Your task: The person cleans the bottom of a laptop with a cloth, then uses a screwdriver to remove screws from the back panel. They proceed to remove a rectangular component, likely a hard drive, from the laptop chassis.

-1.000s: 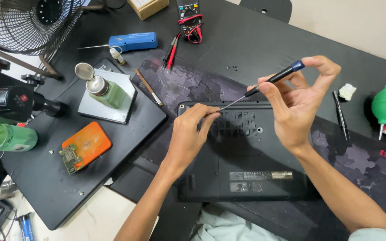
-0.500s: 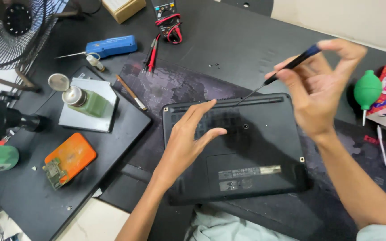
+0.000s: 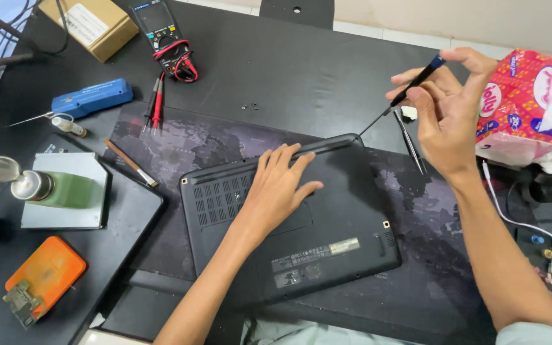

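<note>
Raised since the earlier frame, the right hand (image 3: 452,108) pinches a slim black screwdriver with a blue cap (image 3: 410,87) above the desk's far edge. Left hand (image 3: 278,188) rests flat and unclenched on the overturned black laptop (image 3: 289,220), mid-desk on the dark mat (image 3: 180,150).

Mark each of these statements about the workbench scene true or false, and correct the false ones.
1. The left hand lies flat on the upturned black laptop. True.
2. The right hand holds a hammer. False: it holds a thin screwdriver with a dark handle.
3. The screwdriver's tip is pressed into the laptop. False: it is raised, near the laptop's far right corner.
4. A green bottle lies to the left of the laptop. True.
5. The tweezers are gripped in the left hand. False: they lie on the mat under the right hand.
</note>
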